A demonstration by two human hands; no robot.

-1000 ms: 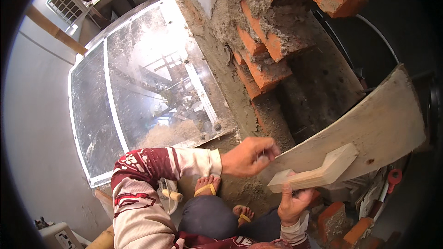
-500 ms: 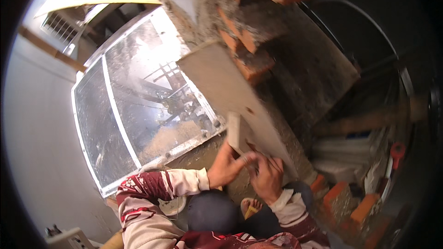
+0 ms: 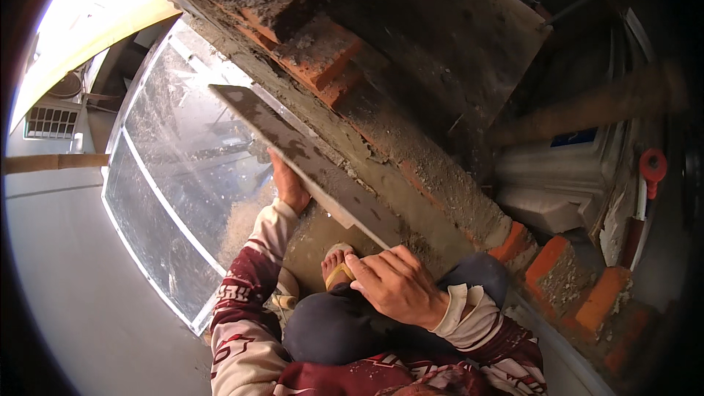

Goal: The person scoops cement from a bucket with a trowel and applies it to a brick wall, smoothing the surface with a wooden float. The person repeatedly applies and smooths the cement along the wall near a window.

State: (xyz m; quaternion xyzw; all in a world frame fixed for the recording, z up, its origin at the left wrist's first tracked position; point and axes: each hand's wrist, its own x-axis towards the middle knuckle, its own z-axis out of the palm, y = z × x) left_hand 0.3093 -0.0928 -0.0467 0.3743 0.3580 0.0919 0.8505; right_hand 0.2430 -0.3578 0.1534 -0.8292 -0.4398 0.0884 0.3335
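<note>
Turned over since half a second ago, our wooden board [image 3: 315,169] is now showing a face smeared with dark wet patches, where before it was showing the side with the handle. Our hands, close together then, are now standing apart, and our view is swinging round, so the brickwork is lying differently.

Reaching from 11 o'clock to 4 o'clock, a rough brick wall [image 3: 323,59] is spreading its orange edges and grey mortar. At 9 o'clock a glazed panel [image 3: 187,169] with a white frame is catching the glare. Between them, our board is slanting across the middle, its far end pointing toward 10 o'clock and its near end toward 5.

Our right hand [image 3: 400,290], toward 5 o'clock, is curling with its fingers pressed together and its thumb stretching apart; we cannot tell whether its fingertips are touching the board's near end. Our left hand [image 3: 290,185], toward 9 o'clock, is meeting the board's underside; most of its fingers are hiding behind, so we cannot tell whether they are gripping.

At 4 o'clock, mortar-crusted bricks [image 3: 550,260] are sitting in a row. At 3 o'clock a tool with a red handle [image 3: 652,169] is standing upright. At 6 o'clock a yellow sandal [image 3: 339,276] is showing. White lettering is running along our left sleeve [image 3: 246,286], and between 2 and 3 o'clock a small blue label [image 3: 574,138] is sitting too small to read.
</note>
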